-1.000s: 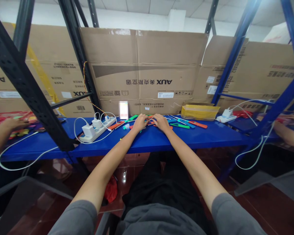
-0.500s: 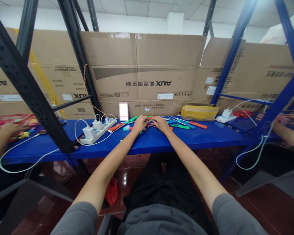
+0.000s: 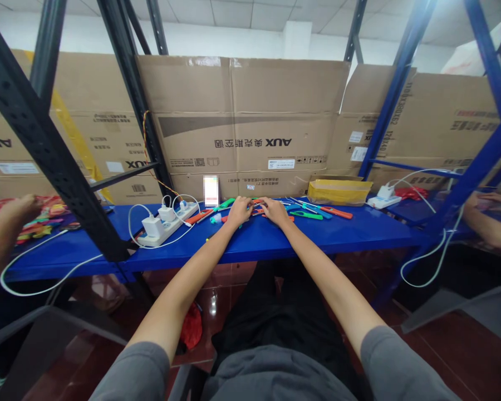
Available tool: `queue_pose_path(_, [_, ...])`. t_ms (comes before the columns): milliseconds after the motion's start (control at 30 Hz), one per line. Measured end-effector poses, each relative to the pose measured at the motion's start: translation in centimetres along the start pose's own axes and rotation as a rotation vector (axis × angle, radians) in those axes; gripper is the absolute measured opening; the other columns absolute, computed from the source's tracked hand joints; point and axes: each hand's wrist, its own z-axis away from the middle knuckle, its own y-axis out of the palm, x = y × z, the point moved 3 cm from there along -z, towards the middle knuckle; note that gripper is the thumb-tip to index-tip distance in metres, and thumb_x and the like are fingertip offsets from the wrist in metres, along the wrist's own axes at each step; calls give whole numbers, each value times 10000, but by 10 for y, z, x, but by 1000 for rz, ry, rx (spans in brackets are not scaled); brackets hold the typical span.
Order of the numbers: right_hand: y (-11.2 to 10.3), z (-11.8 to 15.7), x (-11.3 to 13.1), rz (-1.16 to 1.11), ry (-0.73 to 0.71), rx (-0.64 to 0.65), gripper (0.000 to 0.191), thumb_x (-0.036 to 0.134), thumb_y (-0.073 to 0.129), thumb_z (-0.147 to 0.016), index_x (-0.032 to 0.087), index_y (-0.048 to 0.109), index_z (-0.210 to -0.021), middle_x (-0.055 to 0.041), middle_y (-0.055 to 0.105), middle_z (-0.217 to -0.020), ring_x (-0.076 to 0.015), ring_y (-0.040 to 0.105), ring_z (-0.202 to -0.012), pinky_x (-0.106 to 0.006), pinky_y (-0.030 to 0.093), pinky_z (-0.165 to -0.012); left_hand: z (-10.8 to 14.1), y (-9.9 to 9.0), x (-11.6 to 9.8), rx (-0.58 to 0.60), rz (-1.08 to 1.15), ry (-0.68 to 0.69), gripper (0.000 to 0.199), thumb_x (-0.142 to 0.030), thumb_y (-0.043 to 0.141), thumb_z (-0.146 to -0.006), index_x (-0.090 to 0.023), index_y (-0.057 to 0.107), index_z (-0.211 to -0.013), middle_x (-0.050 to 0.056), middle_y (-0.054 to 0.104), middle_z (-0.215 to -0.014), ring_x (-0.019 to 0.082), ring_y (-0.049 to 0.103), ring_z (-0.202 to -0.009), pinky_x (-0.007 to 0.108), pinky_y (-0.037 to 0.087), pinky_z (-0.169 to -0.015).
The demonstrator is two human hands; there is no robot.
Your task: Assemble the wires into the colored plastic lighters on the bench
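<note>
My left hand [image 3: 239, 211] and my right hand [image 3: 275, 211] meet over the middle of the blue table, fingertips bent inward and close together. Between them shows a small orange piece [image 3: 256, 203], pinched from both sides; its full shape is hidden by the fingers. Several coloured pieces that look like long-nosed lighters lie around the hands. Right of my right hand are a green one [image 3: 307, 215] and an orange one [image 3: 337, 212], with thin metal rods nearby. Left of my left hand lie another orange one [image 3: 199, 216] and a green one [image 3: 227, 204].
A white power strip [image 3: 161, 231] with plugs and cables lies on the left. A phone [image 3: 211, 191] leans on the cardboard wall [image 3: 250, 83]. An open yellow-taped box [image 3: 340, 191] stands back right. Metal posts flank the table [image 3: 359, 234]. Other people's hands [image 3: 19, 214] work at both sides.
My hands stay nearly in place, still together at the orange piece. The co-worker's hand on the left has lifted and moved slightly right. The view has shifted a little.
</note>
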Motion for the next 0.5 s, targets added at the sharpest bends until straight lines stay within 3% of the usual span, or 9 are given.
queue_pose_path(500, [-4, 4, 14, 201, -30, 136, 337, 228, 460, -1111, 197, 594, -1418, -140, 756, -1279, -273, 716, -1162, -329, 534, -937, 1, 1, -2, 24, 22, 1, 125, -174, 611, -952, -207, 707, -879, 91, 761, -949, 268, 630, -937, 411, 474, -927])
